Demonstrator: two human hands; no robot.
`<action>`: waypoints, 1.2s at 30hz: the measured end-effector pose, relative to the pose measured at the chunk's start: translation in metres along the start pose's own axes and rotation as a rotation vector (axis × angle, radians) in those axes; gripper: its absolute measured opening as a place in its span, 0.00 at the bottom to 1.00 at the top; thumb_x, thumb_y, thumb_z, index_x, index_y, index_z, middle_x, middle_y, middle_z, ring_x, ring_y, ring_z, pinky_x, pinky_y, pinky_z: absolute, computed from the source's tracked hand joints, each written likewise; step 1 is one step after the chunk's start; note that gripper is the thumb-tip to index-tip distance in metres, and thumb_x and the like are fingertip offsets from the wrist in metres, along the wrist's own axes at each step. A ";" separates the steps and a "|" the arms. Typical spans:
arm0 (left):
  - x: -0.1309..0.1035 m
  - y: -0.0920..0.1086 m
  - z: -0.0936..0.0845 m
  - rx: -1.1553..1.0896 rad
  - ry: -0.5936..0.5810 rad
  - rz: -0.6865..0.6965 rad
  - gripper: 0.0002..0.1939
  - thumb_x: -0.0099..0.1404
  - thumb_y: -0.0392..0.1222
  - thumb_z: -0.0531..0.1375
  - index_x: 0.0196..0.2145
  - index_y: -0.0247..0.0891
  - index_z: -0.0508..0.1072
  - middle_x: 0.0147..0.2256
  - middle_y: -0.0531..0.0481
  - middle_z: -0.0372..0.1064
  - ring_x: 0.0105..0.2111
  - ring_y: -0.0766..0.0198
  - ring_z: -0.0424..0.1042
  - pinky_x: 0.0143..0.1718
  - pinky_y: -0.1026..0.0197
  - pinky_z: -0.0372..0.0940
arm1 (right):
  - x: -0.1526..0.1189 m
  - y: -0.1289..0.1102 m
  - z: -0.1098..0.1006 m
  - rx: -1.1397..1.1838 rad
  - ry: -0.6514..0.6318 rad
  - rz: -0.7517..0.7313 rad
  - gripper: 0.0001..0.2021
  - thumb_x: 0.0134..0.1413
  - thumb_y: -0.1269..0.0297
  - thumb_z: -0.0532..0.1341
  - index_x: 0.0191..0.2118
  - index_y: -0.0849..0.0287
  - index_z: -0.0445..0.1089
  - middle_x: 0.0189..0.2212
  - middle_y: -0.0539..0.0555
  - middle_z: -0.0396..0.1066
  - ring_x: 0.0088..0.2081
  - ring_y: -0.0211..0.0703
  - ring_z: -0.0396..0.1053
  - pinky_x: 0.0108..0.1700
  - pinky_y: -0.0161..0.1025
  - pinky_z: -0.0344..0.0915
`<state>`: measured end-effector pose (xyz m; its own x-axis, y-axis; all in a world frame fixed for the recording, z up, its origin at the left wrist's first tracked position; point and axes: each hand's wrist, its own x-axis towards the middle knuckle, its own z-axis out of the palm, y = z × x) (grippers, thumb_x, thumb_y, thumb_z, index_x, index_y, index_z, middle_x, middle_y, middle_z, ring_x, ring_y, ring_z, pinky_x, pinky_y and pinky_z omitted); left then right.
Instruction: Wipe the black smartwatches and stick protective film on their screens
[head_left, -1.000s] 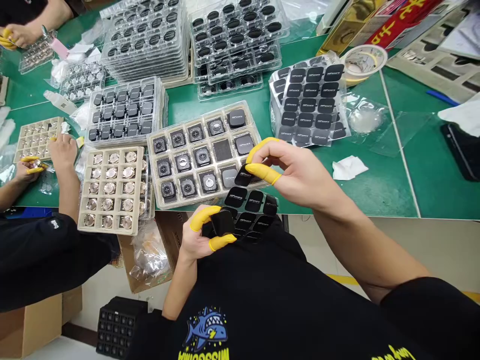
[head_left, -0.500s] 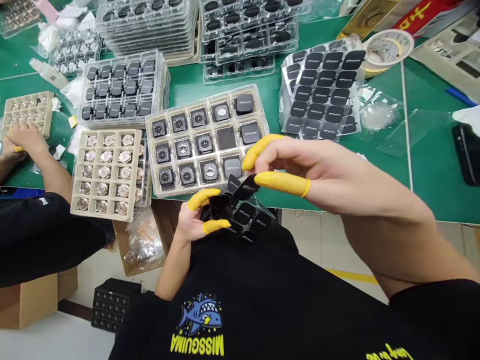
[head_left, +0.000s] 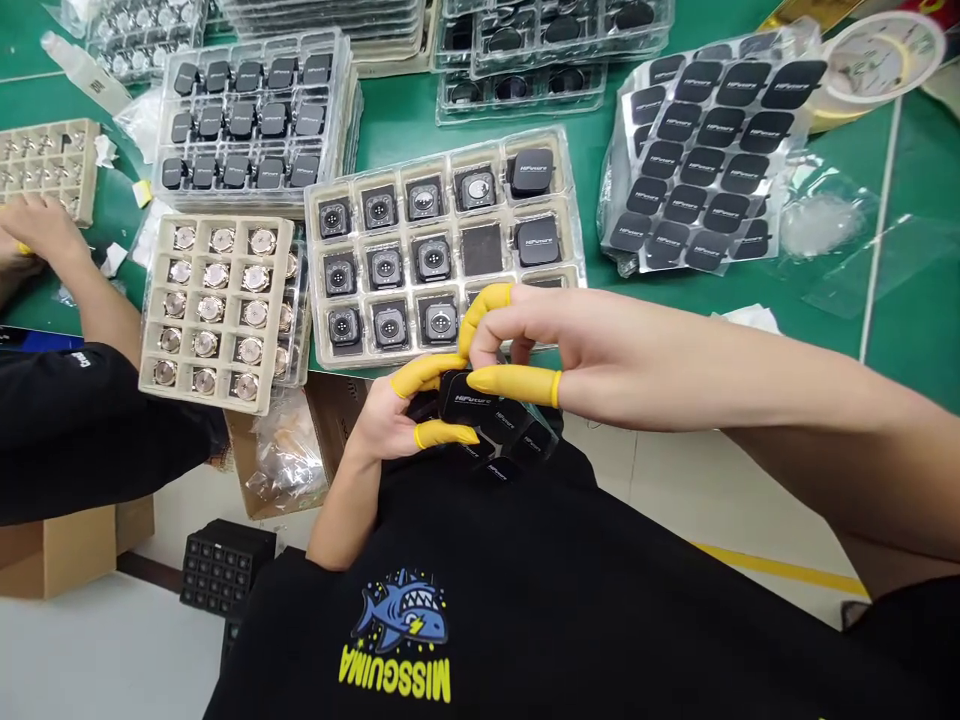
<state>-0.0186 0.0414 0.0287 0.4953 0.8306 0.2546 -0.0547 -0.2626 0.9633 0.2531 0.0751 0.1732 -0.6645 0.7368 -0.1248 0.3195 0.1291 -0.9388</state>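
My left hand (head_left: 394,405), with yellow finger cots, is closed around the edges of a square smartwatch, now mostly hidden. A black HiFuture sticker (head_left: 463,396) lies over the watch face. My right hand (head_left: 540,345), also in yellow finger cots, pinches this sticker by its upper right edge; whether it is fully pressed down I cannot tell. Beneath the hands a sheet of black stickers (head_left: 531,440) hangs below the watch. Just beyond is a beige tray (head_left: 442,355) of square watches, most with their backs up, two showing HiFuture stickers.
More sticker sheets (head_left: 697,180) lie at right beside a tape roll (head_left: 885,60). A tray of round watches (head_left: 217,395) sits at left, with stacked clear trays (head_left: 251,195) behind it. A co-worker's hand (head_left: 49,240) is at far left. An open carton (head_left: 259,490) stands below the table edge.
My right hand has moved left and down, bringing the sticker from a tilt above the watch to over its face. The camera view has shifted a little.
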 end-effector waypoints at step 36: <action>0.002 0.003 0.002 0.002 0.022 0.116 0.44 0.58 0.59 0.85 0.68 0.49 0.82 0.51 0.47 0.90 0.44 0.53 0.91 0.51 0.57 0.86 | 0.001 0.009 0.014 -0.098 0.059 -0.066 0.10 0.76 0.62 0.65 0.37 0.53 0.72 0.41 0.54 0.73 0.40 0.47 0.70 0.41 0.43 0.64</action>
<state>-0.0157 0.0414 0.0319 0.4668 0.8049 0.3664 -0.1087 -0.3589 0.9270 0.2454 0.0679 0.1605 -0.6461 0.7621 -0.0422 0.3430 0.2405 -0.9080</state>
